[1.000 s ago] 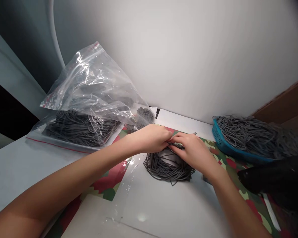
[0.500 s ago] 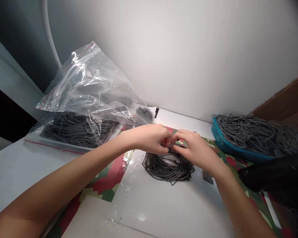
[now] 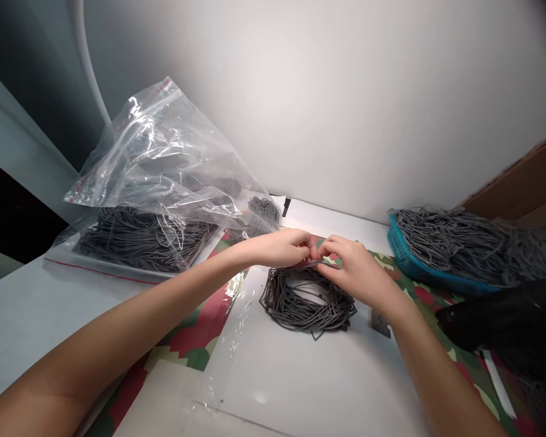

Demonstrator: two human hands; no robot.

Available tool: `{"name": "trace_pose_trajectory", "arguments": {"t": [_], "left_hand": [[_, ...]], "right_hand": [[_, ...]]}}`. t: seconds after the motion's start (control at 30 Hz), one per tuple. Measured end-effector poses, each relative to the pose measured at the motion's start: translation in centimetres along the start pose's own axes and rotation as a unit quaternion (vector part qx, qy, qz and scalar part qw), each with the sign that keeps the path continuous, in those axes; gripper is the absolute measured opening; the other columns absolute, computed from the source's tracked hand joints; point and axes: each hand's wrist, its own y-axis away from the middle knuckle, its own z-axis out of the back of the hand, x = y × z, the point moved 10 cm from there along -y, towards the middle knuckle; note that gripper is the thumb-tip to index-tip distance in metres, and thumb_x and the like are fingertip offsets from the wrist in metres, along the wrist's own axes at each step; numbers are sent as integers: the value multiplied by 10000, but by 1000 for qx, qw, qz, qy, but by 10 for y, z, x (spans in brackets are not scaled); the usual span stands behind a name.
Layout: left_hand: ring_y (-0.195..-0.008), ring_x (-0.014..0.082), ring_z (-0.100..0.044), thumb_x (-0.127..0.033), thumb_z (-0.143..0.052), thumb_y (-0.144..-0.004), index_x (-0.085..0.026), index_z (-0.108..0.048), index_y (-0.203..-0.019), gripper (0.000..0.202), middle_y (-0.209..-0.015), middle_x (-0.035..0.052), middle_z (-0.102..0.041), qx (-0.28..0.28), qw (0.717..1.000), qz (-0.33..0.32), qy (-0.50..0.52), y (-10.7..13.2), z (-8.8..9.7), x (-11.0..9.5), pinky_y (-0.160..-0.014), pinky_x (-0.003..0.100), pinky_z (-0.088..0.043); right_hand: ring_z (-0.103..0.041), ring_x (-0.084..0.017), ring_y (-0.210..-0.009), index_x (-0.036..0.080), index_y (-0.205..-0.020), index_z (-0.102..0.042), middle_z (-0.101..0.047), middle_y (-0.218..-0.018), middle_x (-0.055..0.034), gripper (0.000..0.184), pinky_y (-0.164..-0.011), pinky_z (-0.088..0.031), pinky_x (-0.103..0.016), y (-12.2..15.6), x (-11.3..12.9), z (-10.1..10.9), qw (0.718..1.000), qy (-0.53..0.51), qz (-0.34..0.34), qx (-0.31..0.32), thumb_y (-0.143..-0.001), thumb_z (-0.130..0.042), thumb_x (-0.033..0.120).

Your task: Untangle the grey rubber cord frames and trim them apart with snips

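Observation:
A ring-shaped heap of thin dark grey cords (image 3: 307, 309) lies on a white sheet (image 3: 300, 376) in front of me. Over the far side of the heap, my left hand (image 3: 295, 247) and my right hand (image 3: 352, 264) meet with fingertips almost touching. Both pinch a thin dark cord (image 3: 312, 264) between them, just above the heap. What exactly each fingertip grips is partly hidden by the fingers. A small grey metal block (image 3: 380, 323) sits beside my right wrist.
At left, a clear zip bag (image 3: 164, 158) holds many dark cords. Behind my left hand is a smaller bunch of cords (image 3: 262, 215). A blue basket (image 3: 404, 255) heaped with cords stands at right, near a black cylindrical object (image 3: 500, 318). A patterned cloth (image 3: 195, 331) lies underneath.
My left hand has risen slightly off the heap, its fingers drawn closer together. My right hand stays almost in place, still pinching. More of the ring's far side shows.

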Motion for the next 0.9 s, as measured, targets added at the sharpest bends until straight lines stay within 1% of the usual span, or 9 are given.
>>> {"name": "trace_pose_trajectory", "arguments": {"t": [0.07, 0.17, 0.3, 0.43, 0.5, 0.6, 0.7, 0.77, 0.9], "left_hand": [[-710, 148, -590, -162, -416, -826, -169, -549, -813, 134, -800, 25, -616, 9, 1000, 7, 18, -4, -4, 6, -616, 247, -457], [-736, 153, -610, -152, -407, -819, -162, -569, -810, 163, -809, 33, -646, 28, 999, 16, 37, -6, -10, 11, -654, 254, -470], [-797, 172, -641, -164, -411, -854, -149, -621, -834, 212, -841, 45, -703, 49, 997, 45, 39, -6, -16, 18, -705, 272, -477], [-815, 173, -643, -181, -480, -911, -142, -638, -854, 172, -865, 40, -697, 55, 995, 72, 34, -6, -18, 24, -731, 299, -491], [-811, 172, -647, -236, -514, -953, -134, -639, -892, 172, -889, 42, -688, 60, 994, 84, 38, -5, -19, 26, -737, 322, -511], [-824, 176, -655, -325, -524, -986, -130, -643, -919, 238, -906, 42, -682, 70, 993, 83, 46, -6, -22, 27, -773, 353, -529], [-864, 186, -661, -354, -529, -991, -129, -647, -909, 267, -907, 42, -683, 73, 993, 81, 48, -7, -22, 28, -828, 383, -528], [-882, 195, -663, -365, -543, -985, -129, -650, -898, 273, -910, 44, -686, 72, 993, 84, 50, -7, -22, 30, -847, 401, -527], [-897, 195, -675, -347, -565, -981, -125, -652, -923, 246, -935, 49, -695, 79, 991, 83, 71, -8, -25, 32, -841, 399, -545]], "right_hand": [[-561, -175, -759, 225, -796, -614, -616, -844, 15, 148, -655, -366, -264, 0, -1, 0, 1000, 2, -2, 1, -815, -593, 80], [-553, -176, -755, 221, -769, -612, -608, -841, 12, 136, -654, -363, -268, -1, -3, -2, 1000, 4, -6, 4, -815, -600, 94], [-544, -176, -766, 219, -778, -622, -603, -860, 6, 127, -666, -365, -274, 0, -2, 0, 1000, 0, -8, 17, -845, -592, 115], [-543, -153, -735, 224, -756, -578, -608, -822, 34, 142, -624, -364, -248, 7, 7, 6, 997, -22, 5, 75, -860, -595, 130], [-555, -149, -730, 230, -772, -556, -621, -804, 45, 136, -612, -372, -242, 11, 10, 4, 993, -31, 10, 114, -884, -578, 155], [-566, -159, -721, 240, -845, -530, -632, -798, 38, 107, -604, -385, -250, 15, 11, -8, 986, -28, 13, 161, -903, -522, 151], [-517, -166, -625, 240, -819, -494, -571, -680, 43, 131, -560, -348, -266, 16, 7, -26, 981, -1, 10, 192, -848, -531, 117], [-495, -180, -618, 237, -776, -483, -530, -633, 39, 145, -563, -325, -279, 17, 4, -35, 980, 23, 3, 199, -813, -555, 117], [-513, -223, -701, 232, -731, -488, -551, -648, 4, 152, -565, -310, -291, 18, 3, -41, 979, 60, -18, 193, -795, -571, 121]]}}
